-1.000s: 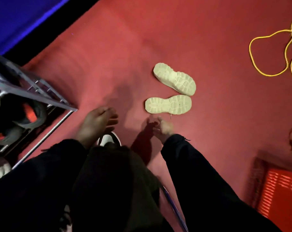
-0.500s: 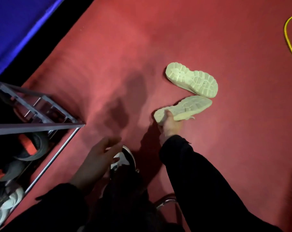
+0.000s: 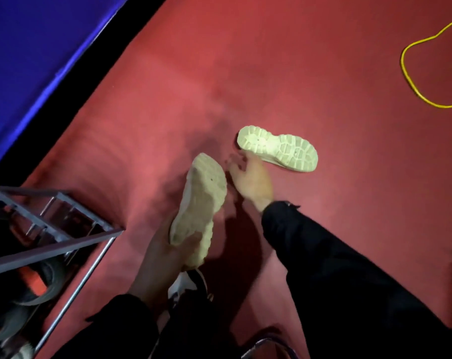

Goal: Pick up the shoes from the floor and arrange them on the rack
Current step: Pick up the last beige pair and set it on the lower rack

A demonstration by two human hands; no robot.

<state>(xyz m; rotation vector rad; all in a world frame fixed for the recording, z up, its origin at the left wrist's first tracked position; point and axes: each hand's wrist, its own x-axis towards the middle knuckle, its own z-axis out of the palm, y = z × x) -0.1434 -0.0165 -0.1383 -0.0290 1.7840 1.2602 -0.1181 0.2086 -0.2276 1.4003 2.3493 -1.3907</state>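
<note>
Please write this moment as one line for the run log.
left hand: holds cream shoe | right hand: open, reaching second shoe on floor | rack: unreached

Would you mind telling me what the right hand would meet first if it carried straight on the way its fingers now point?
Most likely the cream shoe lying sole-up on the red carpet. The right hand is open and blurred, fingers reaching toward that shoe's near end; whether they already touch it is unclear.

Looks like a room at home, maybe an entryway. Red carpet (image 3: 323, 73), metal shoe rack (image 3: 51, 229) holding sneakers, blue wall (image 3: 38, 35).
</note>
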